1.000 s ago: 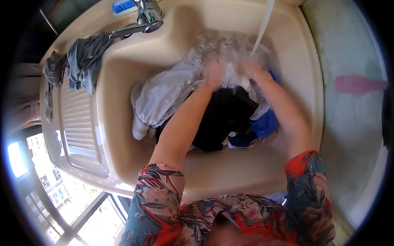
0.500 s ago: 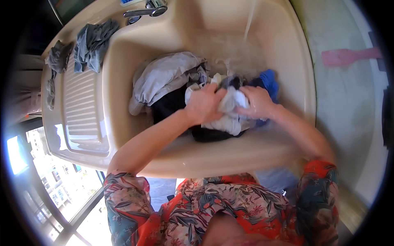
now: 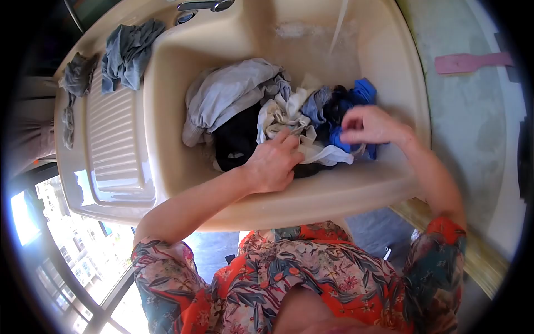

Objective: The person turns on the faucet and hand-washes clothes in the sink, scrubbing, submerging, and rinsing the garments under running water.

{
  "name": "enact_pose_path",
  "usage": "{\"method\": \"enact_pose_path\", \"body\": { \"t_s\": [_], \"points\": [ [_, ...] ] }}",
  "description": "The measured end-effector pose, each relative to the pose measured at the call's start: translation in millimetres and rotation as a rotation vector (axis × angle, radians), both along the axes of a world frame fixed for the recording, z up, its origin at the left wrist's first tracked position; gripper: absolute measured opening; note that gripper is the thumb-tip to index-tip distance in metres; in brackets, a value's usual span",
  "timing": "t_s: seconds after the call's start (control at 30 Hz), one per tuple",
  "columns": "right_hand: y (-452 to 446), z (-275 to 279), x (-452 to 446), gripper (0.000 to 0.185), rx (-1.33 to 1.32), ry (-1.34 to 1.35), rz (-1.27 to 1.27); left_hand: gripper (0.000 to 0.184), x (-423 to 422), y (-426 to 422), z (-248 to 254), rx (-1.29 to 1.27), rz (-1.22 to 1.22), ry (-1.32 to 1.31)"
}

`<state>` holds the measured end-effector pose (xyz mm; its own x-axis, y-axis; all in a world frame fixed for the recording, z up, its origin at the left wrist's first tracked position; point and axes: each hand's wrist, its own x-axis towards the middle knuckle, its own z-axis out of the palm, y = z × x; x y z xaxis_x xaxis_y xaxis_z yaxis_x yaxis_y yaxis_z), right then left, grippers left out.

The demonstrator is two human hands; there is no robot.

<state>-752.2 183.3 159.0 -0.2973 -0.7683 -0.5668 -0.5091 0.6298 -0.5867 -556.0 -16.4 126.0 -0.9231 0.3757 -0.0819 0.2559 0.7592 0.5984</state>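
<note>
A heap of wet clothes lies in the beige sink basin. My left hand (image 3: 274, 162) is closed on the near edge of a white garment (image 3: 328, 155), which spreads to the right. Above the blue cloth (image 3: 364, 92) at the heap's right side, my right hand (image 3: 370, 124) hovers with thumb and fingers apart and nothing visible between them. A cream-white crumpled cloth (image 3: 281, 114) sits in the middle beside a grey-blue cloth (image 3: 317, 104). At the left are a light grey garment (image 3: 233, 89) and a black one (image 3: 236, 139).
Water runs from above into the back of the sink (image 3: 161, 106). A ribbed drainboard (image 3: 114, 145) on the left carries grey cloths (image 3: 127, 53). The tap lever (image 3: 203, 5) is at the back. A pink paddle-shaped tool (image 3: 467, 63) lies on the right ledge.
My hands have moved apart from the bunched white cloth. The right moved right and the left slightly down. The white garment now lies more spread out, and the view has shifted slightly.
</note>
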Motion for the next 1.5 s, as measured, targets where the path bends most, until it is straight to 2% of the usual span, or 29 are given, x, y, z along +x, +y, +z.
{"method": "enact_pose_path", "body": {
  "t_s": [0.03, 0.1, 0.17, 0.23, 0.3, 0.33, 0.43, 0.53, 0.57, 0.63, 0.73, 0.77, 0.8, 0.83, 0.87, 0.97, 1.07, 1.17, 1.2, 1.3, 1.37, 1.43, 1.5],
  "points": [
    [-4, -3, -3, 0.041, -0.054, 0.075, -0.128, 0.036, 2, 0, 2, -0.006, -0.007, -0.027],
    [-11, -22, 7, 0.051, -0.304, 0.452, -0.031, 0.041, 2, -6, 10, -0.048, -0.006, -0.035],
    [-14, -58, 37, 0.060, -0.102, 0.505, 0.014, 0.049, -2, -20, 26, -0.119, 0.011, 0.014],
    [-20, -89, 40, 0.058, -0.047, 0.658, 0.018, 0.060, -17, -44, 44, -0.220, 0.154, 0.070],
    [-32, -113, 16, 0.054, 0.081, 0.677, 0.029, 0.084, -33, -71, 31, -0.409, 0.310, -0.019],
    [-39, -125, 0, 0.052, 0.145, 0.689, 0.035, 0.098, -40, -86, 9, -0.507, 0.360, -0.093],
    [-59, -161, -37, 0.047, 0.010, 0.774, -0.006, 0.106, -66, -105, -30, -0.522, 0.442, -0.320],
    [-86, -178, -92, 0.055, 0.147, 0.420, -0.068, 0.103, -75, -111, -46, -0.482, 0.481, -0.289],
    [-98, -165, -122, 0.066, 0.187, 0.325, 0.190, 0.097, -80, -115, -50, -0.430, 0.511, -0.286],
    [-130, -122, -154, 0.064, 0.382, -0.113, 0.019, 0.086, -89, -124, -62, -0.332, 0.565, -0.281],
    [-159, -142, -145, 0.070, -0.043, 0.204, -0.233, 0.068, -102, -127, -90, -0.367, 0.767, -0.164],
    [-163, -161, -131, 0.076, -0.286, -0.200, -0.131, 0.064, -108, -128, -94, -0.372, 0.800, -0.173],
    [-165, -165, -105, 0.067, -0.182, 0.009, -0.238, 0.060, -114, -128, -97, -0.376, 0.837, -0.180],
    [-175, -207, -111, 0.054, -0.051, 0.010, -0.017, 0.056, -117, -127, -99, -0.379, 0.875, -0.190],
    [-173, -199, -95, 0.054, -0.134, -0.010, 0.022, 0.053, -117, -126, -102, -0.387, 0.879, -0.191],
    [-163, -190, -67, 0.042, -0.246, -0.147, -0.113, 0.046, -117, -126, -103, -0.420, 0.890, -0.156],
    [-144, -150, -30, 0.045, -0.187, 0.140, -0.174, 0.043, -107, -114, -103, -0.401, 0.891, -0.054],
    [-109, -100, -1, 0.038, -0.175, 0.124, -0.190, 0.040, -87, -86, -67, -0.280, 0.852, -0.009],
    [-94, -90, 6, 0.038, -0.237, 0.123, -0.199, 0.038, -83, -78, -60, -0.162, 0.842, 0.102],
    [-50, -47, 25, 0.032, -0.393, 0.112, -0.283, 0.037, -85, -54, -27, -0.004, 0.726, 0.193],
    [-20, -26, 37, 0.026, -0.367, 0.118, -0.408, 0.037, -90, -37, -4, 0.097, 0.643, 0.276],
    [12, -14, 42, 0.018, -0.380, -0.004, -0.576, 0.035, -93, -24, 22, 0.236, 0.523, 0.407],
    [36, 5, 45, 0.015, -0.439, -0.024, -0.746, 0.034, -86, -23, 53, 0.328, 0.472, 0.416]
  ]
}}
